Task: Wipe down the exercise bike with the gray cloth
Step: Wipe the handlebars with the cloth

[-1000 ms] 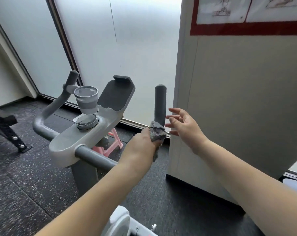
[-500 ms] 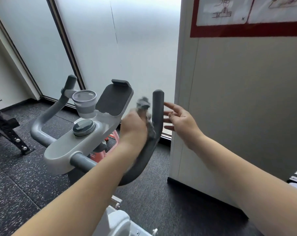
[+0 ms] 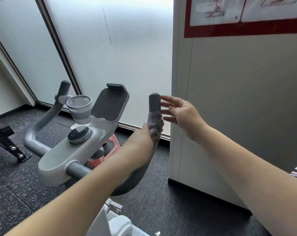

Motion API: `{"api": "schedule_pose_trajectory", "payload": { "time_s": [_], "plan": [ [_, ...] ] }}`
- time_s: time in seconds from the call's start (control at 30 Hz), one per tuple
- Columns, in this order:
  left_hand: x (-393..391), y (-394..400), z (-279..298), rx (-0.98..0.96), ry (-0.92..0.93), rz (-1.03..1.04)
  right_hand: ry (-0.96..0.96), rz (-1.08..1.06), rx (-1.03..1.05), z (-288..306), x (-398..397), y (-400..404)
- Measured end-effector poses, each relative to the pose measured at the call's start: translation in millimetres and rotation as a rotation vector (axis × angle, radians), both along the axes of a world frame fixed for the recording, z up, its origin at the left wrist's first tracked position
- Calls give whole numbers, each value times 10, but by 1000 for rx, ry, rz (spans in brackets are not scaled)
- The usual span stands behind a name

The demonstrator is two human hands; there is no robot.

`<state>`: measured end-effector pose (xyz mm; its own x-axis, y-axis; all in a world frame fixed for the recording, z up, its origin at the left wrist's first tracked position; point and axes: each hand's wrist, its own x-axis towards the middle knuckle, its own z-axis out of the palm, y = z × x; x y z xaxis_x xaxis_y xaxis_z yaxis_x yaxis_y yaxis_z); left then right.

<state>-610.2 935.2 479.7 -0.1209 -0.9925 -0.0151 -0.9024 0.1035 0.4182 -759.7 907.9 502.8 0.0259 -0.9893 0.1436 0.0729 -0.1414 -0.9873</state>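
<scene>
The exercise bike (image 3: 64, 155) has a light grey console with a round dial, a cup holder and a dark tablet holder. Its right handlebar grip (image 3: 154, 103) stands upright, dark grey. My left hand (image 3: 141, 143) grips the gray cloth (image 3: 154, 122), which is wrapped around that grip just below its top. My right hand (image 3: 181, 114) hovers to the right of the grip with fingers spread and relaxed, the fingertips close to the grip's top; it holds nothing.
A white cabinet or partition (image 3: 237, 108) with a red-framed poster stands close on the right. Frosted glass panels (image 3: 110, 48) lie behind the bike. A black equipment frame (image 3: 6, 142) sits at left on the speckled rubber floor. A pink object (image 3: 112, 147) shows under the console.
My left hand has slid the cloth up the right handlebar, from the lower bend to just under the grip's top. My right hand stayed open beside the grip.
</scene>
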Motion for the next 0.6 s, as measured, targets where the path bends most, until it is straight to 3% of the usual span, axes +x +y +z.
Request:
{"api": "schedule_pose_trajectory", "payload": {
  "time_s": [0.13,0.27,0.4,0.6],
  "plan": [
    [28,-187,316,-141,375,13,5,-15,-7,42,-24,-30],
    [-418,-369,498,-73,592,107,-13,-4,-25,77,-23,-16],
    [-418,-292,348,-191,431,154,-30,-3,-17,51,-15,-14],
    [-15,268,97,41,153,-10,-14,14,-13,16,11,-9]
  ]
}}
